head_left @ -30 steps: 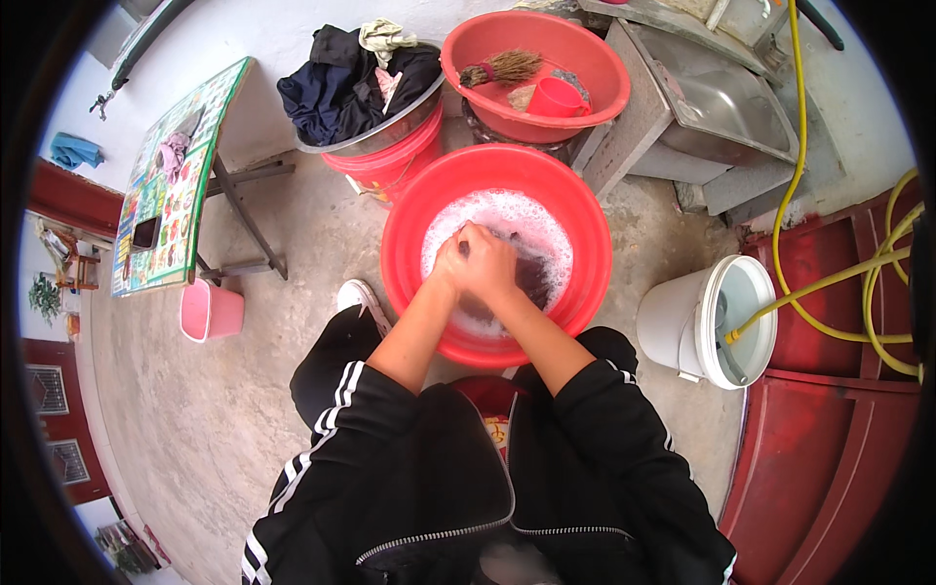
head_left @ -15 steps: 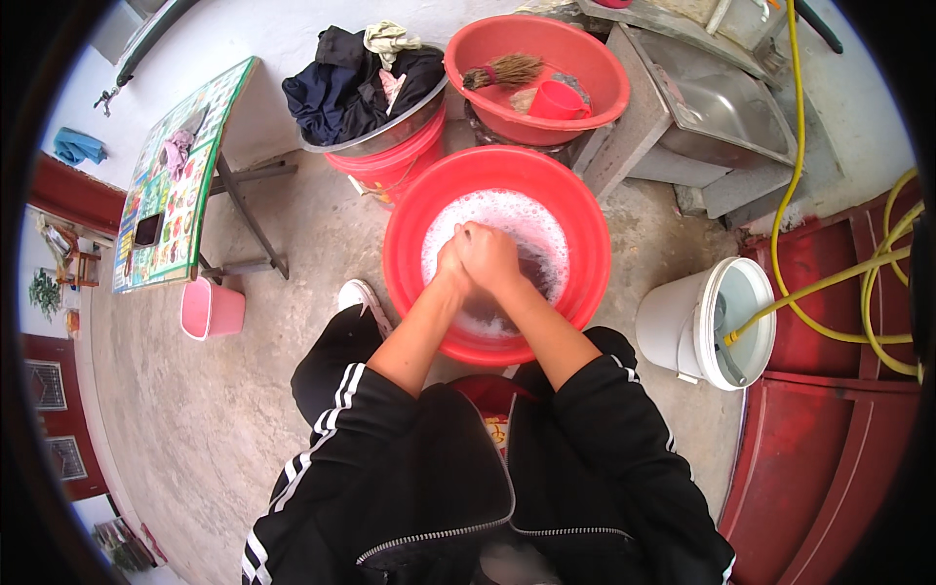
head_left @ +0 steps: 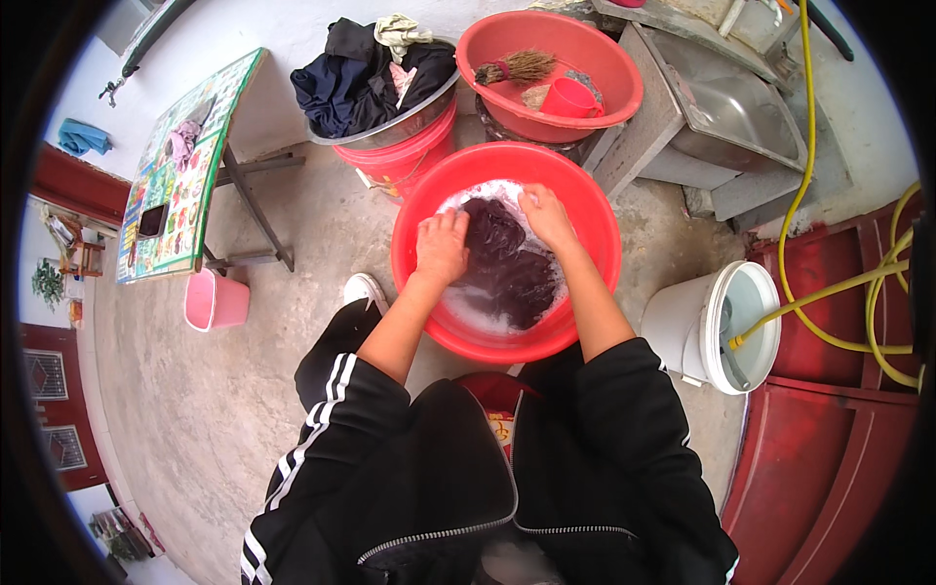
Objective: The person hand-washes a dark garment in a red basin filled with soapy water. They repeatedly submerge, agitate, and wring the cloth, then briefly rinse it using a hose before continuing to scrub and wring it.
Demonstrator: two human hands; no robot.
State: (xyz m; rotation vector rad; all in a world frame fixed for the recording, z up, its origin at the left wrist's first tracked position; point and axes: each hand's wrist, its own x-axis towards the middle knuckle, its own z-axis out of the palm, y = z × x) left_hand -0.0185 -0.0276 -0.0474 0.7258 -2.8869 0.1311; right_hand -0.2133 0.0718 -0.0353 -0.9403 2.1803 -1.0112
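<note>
A dark purplish-black wet cloth (head_left: 509, 263) lies spread in foamy water inside a red basin (head_left: 409, 283). At its left edge is my left hand (head_left: 443, 246), fingers apart and laid against the cloth. My right hand (head_left: 549, 216) is at the far right of the cloth, its fingers curled down over the cloth's edge; the fingertips are partly hidden in white suds (head_left: 502, 188). Both bare forearms reach in over the near rim, the black sleeves pushed up.
Behind stand a metal bowl of dark clothes (head_left: 375, 83) on a red bucket (head_left: 414, 156) and a larger red basin (head_left: 624, 93) with a brush and scoop. Right are a sink (head_left: 731, 107), a white water bucket (head_left: 673, 322) and yellow hose (head_left: 807, 146). A table (head_left: 195, 156) stands left.
My hands were clasped together over the suds; now they are apart, left and right. The dark cloth, mostly hidden under foam before, is spread out at the surface.
</note>
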